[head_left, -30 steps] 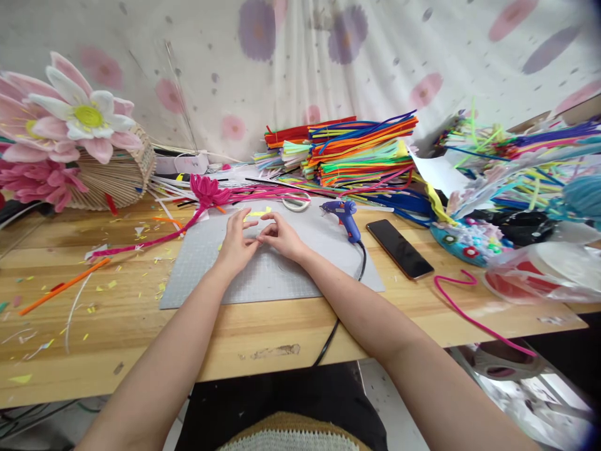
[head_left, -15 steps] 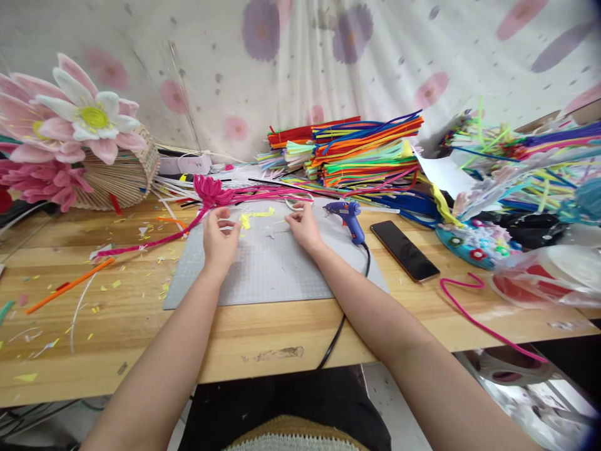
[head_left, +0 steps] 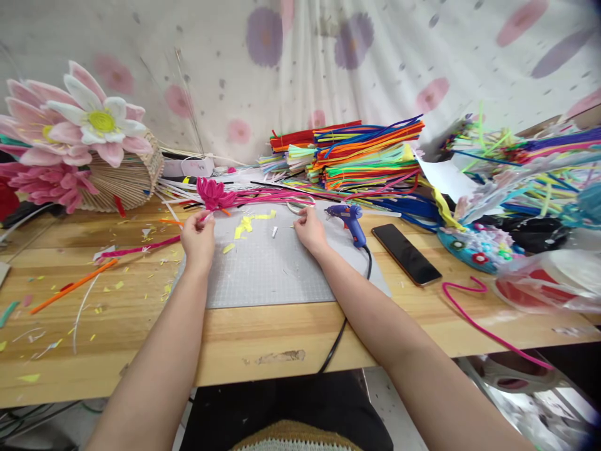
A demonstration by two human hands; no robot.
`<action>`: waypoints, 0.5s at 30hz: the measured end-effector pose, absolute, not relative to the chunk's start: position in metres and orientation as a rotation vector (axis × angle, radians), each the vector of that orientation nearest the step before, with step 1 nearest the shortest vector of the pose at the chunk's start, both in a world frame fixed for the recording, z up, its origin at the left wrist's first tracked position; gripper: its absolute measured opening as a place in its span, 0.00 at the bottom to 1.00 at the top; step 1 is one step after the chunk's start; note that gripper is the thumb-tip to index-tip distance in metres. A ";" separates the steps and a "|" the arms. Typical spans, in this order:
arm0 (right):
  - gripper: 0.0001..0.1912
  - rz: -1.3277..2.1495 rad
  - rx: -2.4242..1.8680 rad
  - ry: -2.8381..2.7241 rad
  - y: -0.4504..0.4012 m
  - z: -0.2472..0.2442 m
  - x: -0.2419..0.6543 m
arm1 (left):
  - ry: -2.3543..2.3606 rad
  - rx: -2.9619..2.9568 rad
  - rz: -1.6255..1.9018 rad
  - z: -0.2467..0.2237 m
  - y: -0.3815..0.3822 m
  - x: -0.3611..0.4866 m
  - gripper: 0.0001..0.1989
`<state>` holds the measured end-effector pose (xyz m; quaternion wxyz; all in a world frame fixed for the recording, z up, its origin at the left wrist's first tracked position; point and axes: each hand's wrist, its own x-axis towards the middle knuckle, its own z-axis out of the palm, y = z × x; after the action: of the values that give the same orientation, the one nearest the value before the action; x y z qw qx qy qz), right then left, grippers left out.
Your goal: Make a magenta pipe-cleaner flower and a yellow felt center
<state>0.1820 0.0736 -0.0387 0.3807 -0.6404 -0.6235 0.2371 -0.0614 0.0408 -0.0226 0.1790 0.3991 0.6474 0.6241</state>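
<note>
A magenta pipe-cleaner flower point(head_left: 215, 193) lies at the back left of the grey cutting mat point(head_left: 263, 282), its long wrapped stem point(head_left: 145, 245) running left over the table. My left hand point(head_left: 198, 237) pinches the flower just below its head, with a bit of pink showing between the fingertips. My right hand point(head_left: 310, 232) is closed over the mat, beside a white loop point(head_left: 297, 203). A thin pale sliver shows at its fingertips, too small to name. Yellow scraps point(head_left: 248, 223) lie between the hands.
A blue glue gun point(head_left: 348, 219) rests right of my right hand, its black cord crossing the table edge. Farther right are a phone point(head_left: 406, 254) and a bent pink pipe cleaner point(head_left: 488, 326). Pipe-cleaner bundles point(head_left: 366, 150) stand behind; a flower basket point(head_left: 119, 178) stands left.
My left hand has moved left and its parted fingers have closed on the flower's base. My right hand stays near the same place. The view has shifted slightly.
</note>
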 end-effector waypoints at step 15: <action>0.14 0.702 -1.569 -1.507 0.070 -0.036 0.188 | 2.071 1.511 1.018 -0.030 0.037 -0.095 0.15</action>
<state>0.1876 0.0700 -0.0361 0.4146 -0.6246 -0.5999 0.2795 -0.0948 0.0370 -0.0304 0.1906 0.5378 0.7370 0.3623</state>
